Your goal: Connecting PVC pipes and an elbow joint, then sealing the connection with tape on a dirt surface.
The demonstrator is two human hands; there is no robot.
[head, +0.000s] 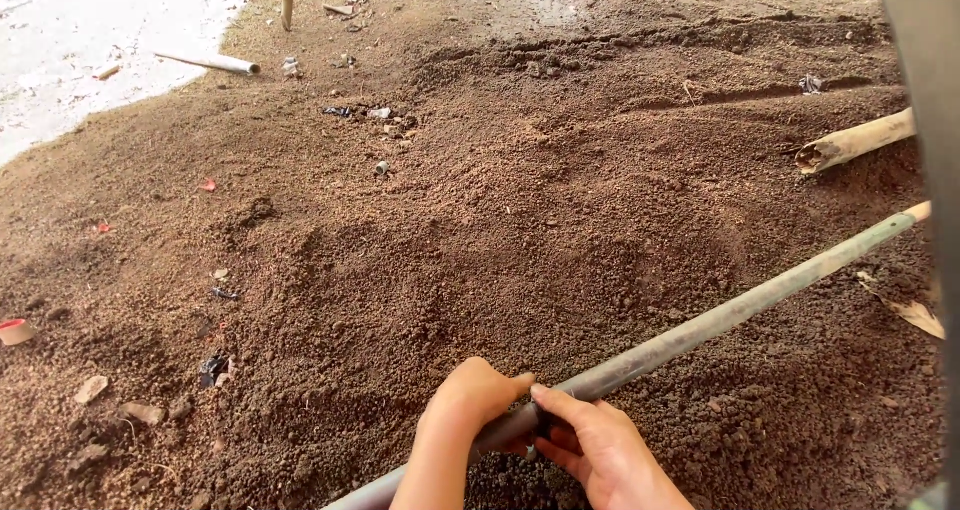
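A long grey pole (720, 320) lies slantwise across loose brown soil (480, 240), running from the bottom middle up to the right edge. My left hand (470, 395) is curled over the pole near its lower end. My right hand (595, 445) grips the same pole from beneath, thumb on top, touching the left hand's fingers. The pole's lowest part is hidden behind my left forearm.
A thick bamboo piece (855, 142) lies at the right. A pale pipe (215, 63) rests at the soil's far left edge beside a whitish ground patch (90, 40). Small stones, scraps and a dry leaf (915, 312) dot the soil. A dark post (930, 170) stands at the right.
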